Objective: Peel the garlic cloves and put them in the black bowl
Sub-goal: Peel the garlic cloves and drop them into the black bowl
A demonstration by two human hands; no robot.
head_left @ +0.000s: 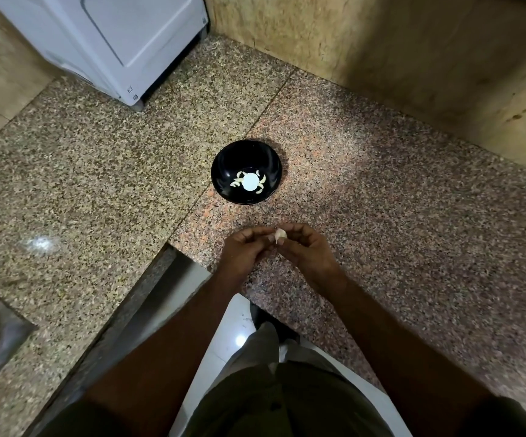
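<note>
I am pinching a small pale garlic clove (280,234) between my left hand (249,247) and right hand (306,247), above the speckled granite counter (381,216). The glossy black bowl (224,165) just beyond is holding several peeled cloves (261,190). No writing is readable.

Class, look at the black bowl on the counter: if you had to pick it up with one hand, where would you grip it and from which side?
Grip the black bowl at its rim, probably from the near side, where the right hand and left hand already hold a garlic clove. It stands upright and open, so a thumb fits inside the wall, clear of the peeled cloves at the bottom.
</note>
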